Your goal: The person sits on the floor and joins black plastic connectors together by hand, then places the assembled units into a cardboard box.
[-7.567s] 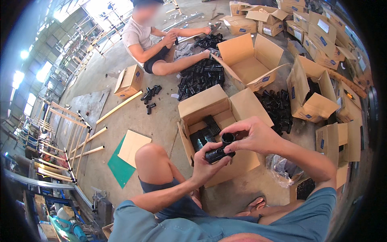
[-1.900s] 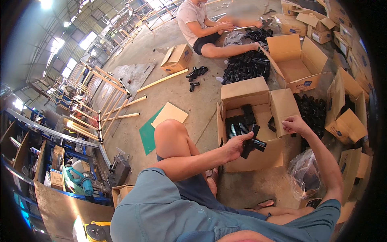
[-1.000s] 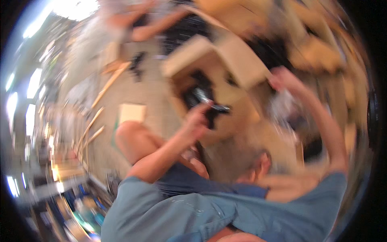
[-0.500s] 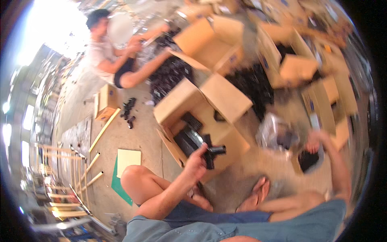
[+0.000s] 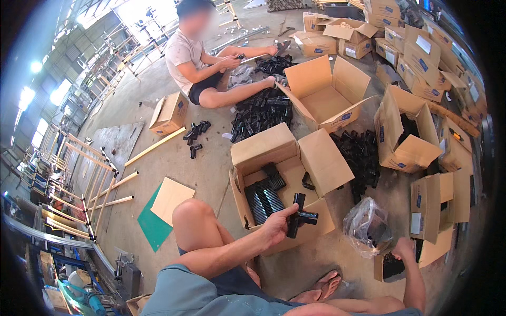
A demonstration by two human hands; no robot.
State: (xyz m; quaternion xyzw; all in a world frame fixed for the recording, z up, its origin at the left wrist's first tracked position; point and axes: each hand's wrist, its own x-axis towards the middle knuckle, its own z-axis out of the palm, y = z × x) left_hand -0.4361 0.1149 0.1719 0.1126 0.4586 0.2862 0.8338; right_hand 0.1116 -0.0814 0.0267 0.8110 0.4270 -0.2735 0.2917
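The left hand [image 5: 278, 225] has fingers closed round a black fitting [image 5: 295, 217] near a part-filled carton [image 5: 263, 148]; the right hand's [image 5: 405, 248] grip is unclear.

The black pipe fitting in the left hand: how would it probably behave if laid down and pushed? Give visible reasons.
The black pipe fitting is probably stiff, since its tubes look straight and unbent in the left hand. Its glossy surface may be somewhat slippery. Its rounded body might start rolling, but the protruding side arm would likely stop it.
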